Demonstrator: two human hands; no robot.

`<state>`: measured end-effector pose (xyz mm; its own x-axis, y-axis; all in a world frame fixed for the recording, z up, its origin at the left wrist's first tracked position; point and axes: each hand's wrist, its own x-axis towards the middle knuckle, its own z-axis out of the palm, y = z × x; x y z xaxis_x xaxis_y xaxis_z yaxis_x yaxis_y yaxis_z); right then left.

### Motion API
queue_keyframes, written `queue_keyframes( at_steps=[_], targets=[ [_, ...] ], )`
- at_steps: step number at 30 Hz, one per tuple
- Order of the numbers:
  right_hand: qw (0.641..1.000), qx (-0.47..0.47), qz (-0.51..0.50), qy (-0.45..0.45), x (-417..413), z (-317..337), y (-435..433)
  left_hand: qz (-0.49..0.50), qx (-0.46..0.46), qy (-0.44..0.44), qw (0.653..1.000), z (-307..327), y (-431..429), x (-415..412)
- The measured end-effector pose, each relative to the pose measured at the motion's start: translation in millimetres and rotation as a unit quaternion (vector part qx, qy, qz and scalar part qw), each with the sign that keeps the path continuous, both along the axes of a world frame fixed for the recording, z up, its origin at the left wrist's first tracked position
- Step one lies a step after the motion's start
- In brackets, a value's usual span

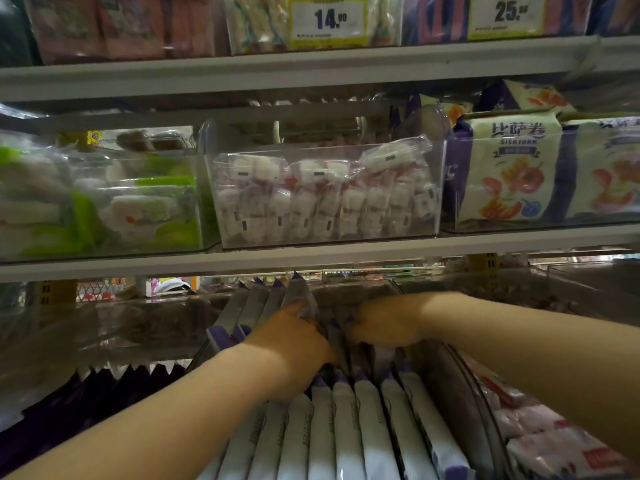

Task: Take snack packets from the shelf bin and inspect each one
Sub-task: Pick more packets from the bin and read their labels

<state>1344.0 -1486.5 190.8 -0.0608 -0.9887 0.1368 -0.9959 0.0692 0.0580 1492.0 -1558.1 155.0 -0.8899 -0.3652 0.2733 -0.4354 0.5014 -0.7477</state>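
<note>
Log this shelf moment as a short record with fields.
place: store shelving with clear bins
task bin: lower bin, white-and-purple packets standing in rows
left hand: among the packets, thumb against a raised one; grip hidden
right hand: fingers curled at the packet tops; grip unclear
shelf above: bin of white snacks, green packs to its left
price tag: 14.90
</note>
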Motion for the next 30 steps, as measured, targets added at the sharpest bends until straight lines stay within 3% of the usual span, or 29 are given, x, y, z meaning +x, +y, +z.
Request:
queue_keyframes(
  at_steps=[2,4,8,11,13,15,25,30],
  targets=[
    [0.992,-0.113,0.023,0.053,-13.0,8.0,18.2,-0.021,0.04,0.043,0.998,2.0,1.3,2.4],
    [0.982,-0.163,0.019,0.093,-29.4,10.7,36.1,-0.051,0.106,0.119,0.986,3.6,2.3,5.1],
    [0.985,-0.156,0.025,0.074,-46.2,1.1,50.3,-0.194,0.178,0.232,0.936,6.3,10.5,-11.6],
    [0.985,-0.16,0.033,0.058,-45.2,-1.1,48.2,-0.202,0.226,0.191,0.934,1.0,20.0,-39.0],
    [0.987,-0.146,0.035,0.066,-43.4,2.3,47.0,-0.156,0.211,0.144,0.954,-1.7,18.0,-47.6],
    [0.989,-0.118,0.04,0.074,-39.8,5.9,46.3,-0.148,0.172,0.151,0.962,0.3,9.9,-45.7],
    [0.968,0.025,0.029,0.247,-5.1,1.8,18.7,-0.188,0.097,0.254,0.944,-13.9,-4.5,-35.2],
    [0.973,0.059,0.01,0.224,-3.5,-5.2,11.6,-0.193,0.061,0.264,0.943,-19.6,-6.5,-31.0]
  ],
)
